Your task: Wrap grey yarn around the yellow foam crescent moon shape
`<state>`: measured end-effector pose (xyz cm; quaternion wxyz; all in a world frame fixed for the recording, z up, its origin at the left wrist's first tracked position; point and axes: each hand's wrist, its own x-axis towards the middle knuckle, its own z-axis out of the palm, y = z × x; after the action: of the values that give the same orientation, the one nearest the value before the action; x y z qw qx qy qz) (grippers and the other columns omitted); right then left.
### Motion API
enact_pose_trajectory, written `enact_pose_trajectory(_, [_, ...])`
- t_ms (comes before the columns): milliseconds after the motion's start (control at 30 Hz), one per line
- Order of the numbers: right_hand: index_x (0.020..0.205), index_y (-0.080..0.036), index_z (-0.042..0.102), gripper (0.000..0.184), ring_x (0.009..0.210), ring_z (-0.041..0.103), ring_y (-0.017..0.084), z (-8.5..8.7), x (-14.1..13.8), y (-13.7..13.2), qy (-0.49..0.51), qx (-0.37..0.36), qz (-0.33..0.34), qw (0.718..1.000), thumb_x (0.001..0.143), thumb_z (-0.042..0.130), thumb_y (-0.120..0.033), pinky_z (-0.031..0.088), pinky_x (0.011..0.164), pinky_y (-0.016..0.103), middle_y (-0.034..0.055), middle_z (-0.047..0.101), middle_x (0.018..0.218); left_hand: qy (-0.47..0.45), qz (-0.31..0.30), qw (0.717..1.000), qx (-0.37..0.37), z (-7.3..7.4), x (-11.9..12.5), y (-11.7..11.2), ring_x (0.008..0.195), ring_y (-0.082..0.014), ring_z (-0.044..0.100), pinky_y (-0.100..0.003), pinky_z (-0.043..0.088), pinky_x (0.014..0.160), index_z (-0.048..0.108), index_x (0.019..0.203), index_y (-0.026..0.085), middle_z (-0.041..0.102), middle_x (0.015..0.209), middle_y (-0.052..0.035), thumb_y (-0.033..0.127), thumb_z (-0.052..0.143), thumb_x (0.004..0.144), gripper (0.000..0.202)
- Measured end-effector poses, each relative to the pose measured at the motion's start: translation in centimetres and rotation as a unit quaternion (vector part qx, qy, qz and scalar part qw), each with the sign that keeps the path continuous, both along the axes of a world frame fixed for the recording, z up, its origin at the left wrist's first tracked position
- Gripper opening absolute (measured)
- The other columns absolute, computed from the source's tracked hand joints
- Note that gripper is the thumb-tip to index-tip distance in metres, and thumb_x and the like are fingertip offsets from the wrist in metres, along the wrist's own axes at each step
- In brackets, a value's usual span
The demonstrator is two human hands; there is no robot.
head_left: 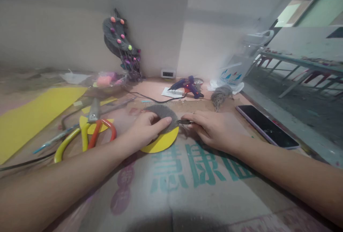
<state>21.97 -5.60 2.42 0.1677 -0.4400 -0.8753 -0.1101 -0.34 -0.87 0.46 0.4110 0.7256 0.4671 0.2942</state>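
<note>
My left hand (146,129) is closed on a round yellow card disc (162,144), its thumb pressing on top. Grey yarn (164,112) covers the far part of the disc; the near part is bare yellow. To the right, my right hand (210,129) pinches a small dark pointed tool (184,121), whose tip meets or nearly meets the disc's right edge. Its exact kind is hard to make out. Both hands are over a cardboard sheet (171,203) with green printed characters.
Scissors with yellow and red handles (85,135) and yellow sheet (40,117) lie left. Behind are a glue gun (186,85), a small clock (168,73) and a grey crescent with coloured balls (115,37). Right: grey yarn bundle (221,97), phone (266,126), plastic jug (233,71).
</note>
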Motion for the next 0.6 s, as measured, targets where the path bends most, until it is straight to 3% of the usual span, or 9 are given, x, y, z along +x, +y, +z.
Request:
enact_pose_trajectory(400, [0.108,-0.017,0.065,0.027,0.067,0.058,0.017,-0.32,0.37,0.58,-0.074,0.098,0.038,0.992,0.094,0.044,-0.026,0.03,0.057,0.028,0.0029,0.065,0.075,0.015,-0.008,1.0,-0.003,0.11,0.11,-0.01,0.06,-0.0173,0.057,-0.026,0.04,0.051,0.068,0.073,0.013,0.066,0.067,-0.0048,0.057,0.057,0.076,0.045])
enact_pose_trajectory(600, [0.106,-0.016,0.065,0.029,0.068,0.057,0.017,-0.49,0.71,0.97,-0.088,0.1,0.053,0.99,0.095,0.041,-0.027,0.03,0.058,0.029,0.003,0.063,0.074,0.034,-0.018,0.999,-0.012,0.07,0.08,0.09,0.06,-0.0171,0.057,-0.025,0.04,0.051,0.068,0.076,0.012,0.067,0.069,-0.005,0.056,0.056,0.077,0.046])
